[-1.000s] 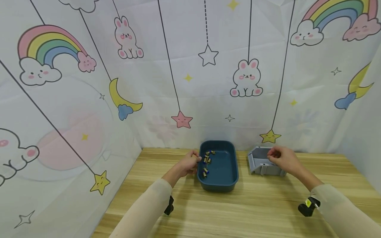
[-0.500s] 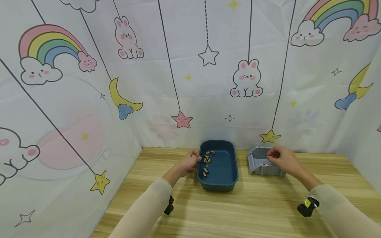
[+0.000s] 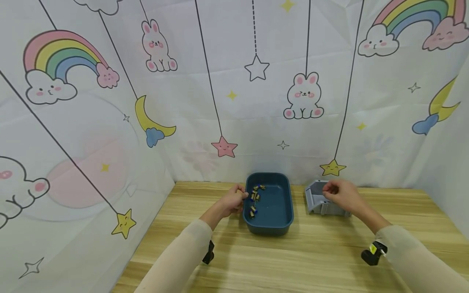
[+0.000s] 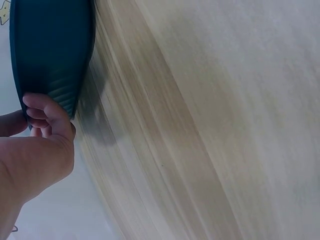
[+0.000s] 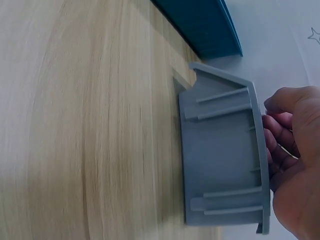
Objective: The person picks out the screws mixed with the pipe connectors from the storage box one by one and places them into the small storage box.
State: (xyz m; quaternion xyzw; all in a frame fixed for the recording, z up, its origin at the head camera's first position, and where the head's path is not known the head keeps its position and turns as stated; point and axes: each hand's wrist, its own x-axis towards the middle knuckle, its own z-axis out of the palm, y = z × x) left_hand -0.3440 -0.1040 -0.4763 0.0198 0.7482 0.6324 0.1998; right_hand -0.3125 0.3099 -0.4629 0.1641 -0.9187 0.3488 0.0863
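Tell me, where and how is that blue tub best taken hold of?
I'd pinch the tub by its left rim, coming from the left: the rim looks thin and stands clear of the table, the top is open, and the left hand holds it there.

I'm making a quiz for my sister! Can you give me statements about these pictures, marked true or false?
The left hand holds the edge of the blue bin. True.
The right hand is at the grey bin. True.
The grey bin is left of the blue bin. False: it's on the right.
The gold-coloured pieces lie in the blue bin. True.
Those pieces lie along its right side. False: its left side.
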